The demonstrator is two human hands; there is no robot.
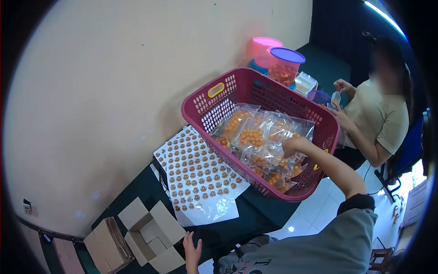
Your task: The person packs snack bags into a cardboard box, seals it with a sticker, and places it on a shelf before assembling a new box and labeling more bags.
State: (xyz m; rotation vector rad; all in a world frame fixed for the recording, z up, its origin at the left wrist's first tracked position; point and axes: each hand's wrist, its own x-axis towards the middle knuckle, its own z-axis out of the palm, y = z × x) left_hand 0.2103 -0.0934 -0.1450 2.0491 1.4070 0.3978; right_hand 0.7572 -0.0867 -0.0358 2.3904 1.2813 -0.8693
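Head view: the right hand (294,145) is inside the burgundy basket (244,86), reaching over the near side onto a heap of clear bags (251,136) filled with orange balls. Its fingertips are lost among the shiny film, so whether the fingers are closed on a bag cannot be told. The left hand (192,249) is unloaded, fingers spread and slightly bent, at the edge of the open carton (168,223); contact with the flap cannot be confirmed. To work the heap correctly, select a bag from the top layer and separate its film from overlapping neighbours before applying any pull. Grip the flat, unfilled margin rather than the filled part; squeezing there could crush the contents or strain the seam. Draw upward, since a sideways pull would probably drag adjacent bags along. Guide the forearm clear of the basket rim, and avoid leaning on it: the basket's near end appears to project past the table (262,212), and its support underneath is not visible. Hold the left hand away from the printed sheets (196,169) lying between basket and carton, as loose sheets may slide.
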